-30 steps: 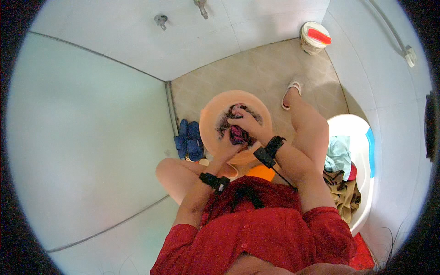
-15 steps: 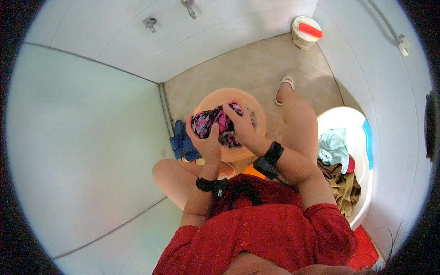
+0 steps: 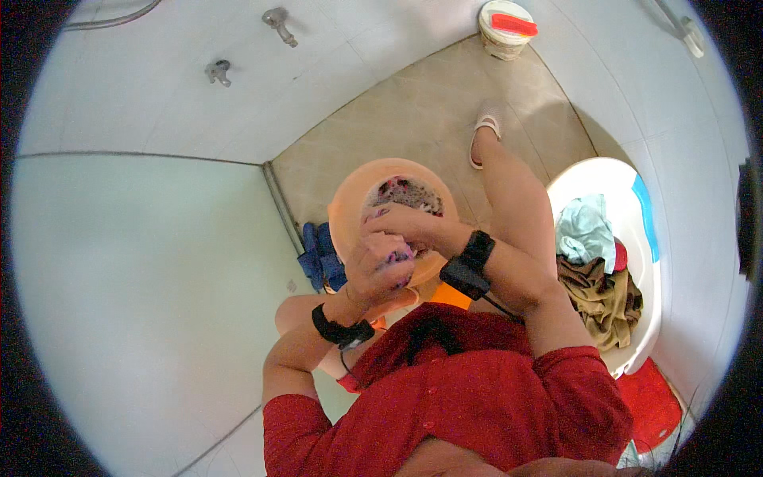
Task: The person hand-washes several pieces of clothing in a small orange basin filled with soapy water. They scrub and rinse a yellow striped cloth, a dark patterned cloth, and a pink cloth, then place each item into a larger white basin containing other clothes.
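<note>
Both of my hands are together over the near part of an orange plastic basin (image 3: pixel 343 213). My left hand (image 3: pixel 380 266) is closed around a bunched patterned cloth (image 3: pixel 402 256), with pink and purple bits showing between the fingers. Just beyond it, my right hand (image 3: pixel 409 224) is also closed, and a little of the same cloth shows at its fingers. Most of that cloth is hidden by the hands. Inside the basin, behind my hands, lies dark patterned fabric (image 3: pixel 404 191) among greyish suds or water.
To the right stands a white tub (image 3: pixel 648 298) holding a pale blue cloth (image 3: pixel 584 229) and brown garments (image 3: pixel 608 306). Blue slippers (image 3: pixel 322 256) sit left of the basin. A lidded bucket (image 3: pixel 506 36) is in the far corner; taps (image 3: pixel 280 28) jut from the wall.
My hands have drawn nearer and turned, and the cloth that was spread between them is now bunched and mostly covered. The view has shifted, showing more of the wall at left.
</note>
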A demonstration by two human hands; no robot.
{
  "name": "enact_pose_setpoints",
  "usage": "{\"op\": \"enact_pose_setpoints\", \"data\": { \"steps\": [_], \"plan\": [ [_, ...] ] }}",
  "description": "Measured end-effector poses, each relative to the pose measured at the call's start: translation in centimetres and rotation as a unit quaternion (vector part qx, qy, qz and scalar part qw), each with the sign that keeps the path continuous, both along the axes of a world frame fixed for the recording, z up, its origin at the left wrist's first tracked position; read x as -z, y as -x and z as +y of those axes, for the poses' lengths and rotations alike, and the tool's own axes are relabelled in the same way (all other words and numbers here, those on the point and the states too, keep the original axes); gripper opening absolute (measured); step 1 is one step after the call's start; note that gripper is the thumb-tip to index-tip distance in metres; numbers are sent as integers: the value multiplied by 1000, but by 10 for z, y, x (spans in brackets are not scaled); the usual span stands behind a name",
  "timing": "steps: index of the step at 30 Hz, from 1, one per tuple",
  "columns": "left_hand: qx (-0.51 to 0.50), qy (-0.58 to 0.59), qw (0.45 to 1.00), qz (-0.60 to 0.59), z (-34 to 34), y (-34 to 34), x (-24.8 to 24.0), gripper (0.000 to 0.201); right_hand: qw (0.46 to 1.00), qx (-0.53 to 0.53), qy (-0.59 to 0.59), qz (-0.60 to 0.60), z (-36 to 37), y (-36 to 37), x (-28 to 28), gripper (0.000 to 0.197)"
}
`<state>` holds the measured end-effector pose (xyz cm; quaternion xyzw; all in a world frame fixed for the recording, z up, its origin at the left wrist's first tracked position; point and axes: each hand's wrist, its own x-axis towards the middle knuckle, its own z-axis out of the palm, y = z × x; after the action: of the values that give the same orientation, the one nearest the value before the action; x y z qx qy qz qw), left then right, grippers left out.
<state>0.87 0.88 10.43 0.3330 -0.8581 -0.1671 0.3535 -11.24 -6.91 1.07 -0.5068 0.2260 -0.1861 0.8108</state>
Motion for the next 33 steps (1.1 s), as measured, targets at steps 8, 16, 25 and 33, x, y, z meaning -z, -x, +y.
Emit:
{"op": "enact_pose_setpoints", "data": {
  "steps": [8, 16, 25, 33],
  "plan": [
    [190, 39, 975, -104, 2, -10, 22, 23, 986, -15, 126, 108, 12, -15, -7, 26],
    [269, 36, 945, -184, 16, -9, 58, 24, 898, -72, 335, 275, 32, -31, 21, 22],
    [80, -42, 987, -130, 29, -25, 48, 29, 980, 76, 131, 128, 11, -23, 18, 30],
    [-374, -306, 763, 430, 34, -66, 59, 46, 924, 290, 245, -44, 39, 23, -73, 39]
  ]
}}
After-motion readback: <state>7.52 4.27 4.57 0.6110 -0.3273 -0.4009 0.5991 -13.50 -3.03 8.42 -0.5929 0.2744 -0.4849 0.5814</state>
